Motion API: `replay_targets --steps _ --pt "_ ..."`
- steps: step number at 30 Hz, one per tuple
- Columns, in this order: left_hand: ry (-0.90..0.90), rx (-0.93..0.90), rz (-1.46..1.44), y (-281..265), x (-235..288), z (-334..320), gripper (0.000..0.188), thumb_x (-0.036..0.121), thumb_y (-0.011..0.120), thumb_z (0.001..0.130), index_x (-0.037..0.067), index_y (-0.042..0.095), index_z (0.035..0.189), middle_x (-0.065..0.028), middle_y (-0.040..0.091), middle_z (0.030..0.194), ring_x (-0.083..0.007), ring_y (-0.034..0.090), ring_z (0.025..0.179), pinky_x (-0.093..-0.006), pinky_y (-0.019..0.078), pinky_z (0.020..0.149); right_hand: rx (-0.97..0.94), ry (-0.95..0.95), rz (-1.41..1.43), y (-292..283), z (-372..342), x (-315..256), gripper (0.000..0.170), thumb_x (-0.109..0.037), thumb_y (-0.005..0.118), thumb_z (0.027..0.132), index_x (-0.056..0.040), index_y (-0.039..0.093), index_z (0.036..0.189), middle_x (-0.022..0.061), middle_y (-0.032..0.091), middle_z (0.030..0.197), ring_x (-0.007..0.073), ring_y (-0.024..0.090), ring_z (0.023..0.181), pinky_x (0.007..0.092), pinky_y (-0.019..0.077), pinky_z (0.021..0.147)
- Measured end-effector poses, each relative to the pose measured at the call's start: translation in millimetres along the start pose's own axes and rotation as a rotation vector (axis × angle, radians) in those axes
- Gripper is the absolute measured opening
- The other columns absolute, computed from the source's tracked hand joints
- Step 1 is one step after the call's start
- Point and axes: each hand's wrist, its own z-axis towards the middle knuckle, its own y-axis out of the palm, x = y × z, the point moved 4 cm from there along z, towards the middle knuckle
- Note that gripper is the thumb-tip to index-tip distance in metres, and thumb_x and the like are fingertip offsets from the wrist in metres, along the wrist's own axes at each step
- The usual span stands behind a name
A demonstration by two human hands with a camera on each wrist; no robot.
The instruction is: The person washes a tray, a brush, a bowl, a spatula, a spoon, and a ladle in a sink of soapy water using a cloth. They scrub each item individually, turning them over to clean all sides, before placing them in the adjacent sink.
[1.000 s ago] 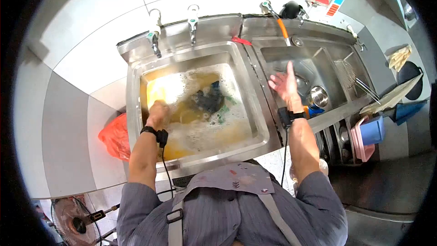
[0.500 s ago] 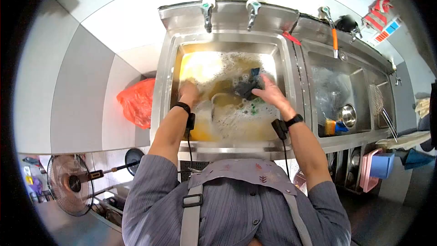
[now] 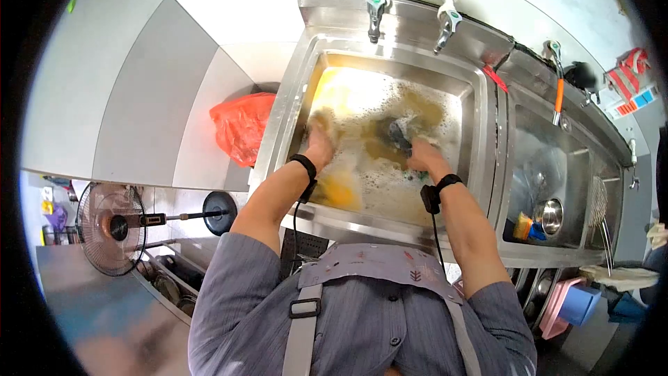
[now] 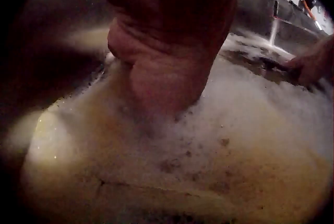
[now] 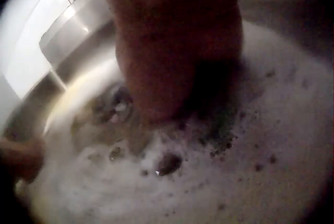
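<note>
Cloudy, foamy yellowish water partly fills the large steel sink (image 3: 480,160). My left hand (image 3: 320,145) dips into it near the left wall, its fingers hidden below the surface; in the left wrist view the left hand (image 4: 167,73) shows down to the waterline. My right hand (image 3: 423,154) is in the water right of the middle, directly beside a dark, cloth-like thing (image 3: 398,136) that pokes through the foam. Its fingertips are under water too, so I cannot tell whether they grip that thing. Green bits float near the right hand (image 5: 156,78) in the right wrist view.
Two taps, a left tap (image 3: 376,10) and a right tap (image 3: 447,21), stand behind the sink. A second sink (image 3: 518,188) on the right holds a metal bowl (image 3: 550,216) and a yellow-and-blue thing (image 3: 527,227). A red plastic bag (image 3: 243,127) lies to the left.
My right hand has come from over the second sink into the foamy water beside the dark thing. The left hand stays in the water. The head view has turned left.
</note>
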Motion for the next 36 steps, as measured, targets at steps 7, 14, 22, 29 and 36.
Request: replay_targets --steps 7,14,22,29,36 --pt "0.217 -0.129 -0.149 11 -5 -19 0.037 0.029 0.054 0.098 0.018 0.077 0.125 -0.012 0.071 0.132 -0.0309 0.063 0.128 -0.0511 0.0456 0.106 -0.035 -0.002 -0.106 8 -1 -3 0.045 -0.013 0.06 0.091 0.0087 0.057 0.131 0.0304 0.067 0.124 0.0434 0.067 0.111 0.0497 0.0539 0.094" --pt "0.41 -0.311 -0.456 53 9 -12 0.04 0.04 0.072 0.086 0.015 0.078 0.118 -0.0162 0.074 0.122 -0.0315 0.069 0.11 -0.0452 0.0547 0.088 0.021 -0.059 -0.103 12 8 8 0.035 -0.012 0.057 0.091 0.0102 0.066 0.118 0.0311 0.069 0.118 0.043 0.068 0.107 0.0505 0.0543 0.09" --pt "0.51 -0.552 -0.623 4 30 -58 0.038 0.035 0.065 0.092 0.009 0.072 0.119 -0.0067 0.072 0.102 -0.0271 0.06 0.082 -0.0422 0.0521 0.071 0.006 -0.114 -0.067 25 27 16 0.031 -0.013 0.059 0.088 0.0136 0.063 0.102 0.035 0.069 0.097 0.0476 0.069 0.089 0.0534 0.0535 0.079" --pt "0.565 -0.586 -0.606 -21 38 -63 0.024 0.023 0.07 0.08 0.009 0.075 0.099 -0.0104 0.066 0.081 -0.0252 0.059 0.069 -0.0413 0.0473 0.059 0.117 -0.187 -0.068 28 41 29 0.026 -0.012 0.061 0.082 0.0123 0.065 0.092 0.0343 0.07 0.096 0.0477 0.07 0.093 0.054 0.0543 0.08" --pt "0.546 -0.587 -0.7 16 41 -49 0.014 0.016 0.066 0.075 0.004 0.064 0.07 -0.0066 0.055 0.06 -0.0245 0.05 0.052 -0.0436 0.0377 0.049 -0.004 -0.167 -0.237 -2 12 -9 0.037 -0.007 0.061 0.089 0.0063 0.065 0.123 0.0299 0.07 0.119 0.0407 0.071 0.106 0.0514 0.0568 0.091"
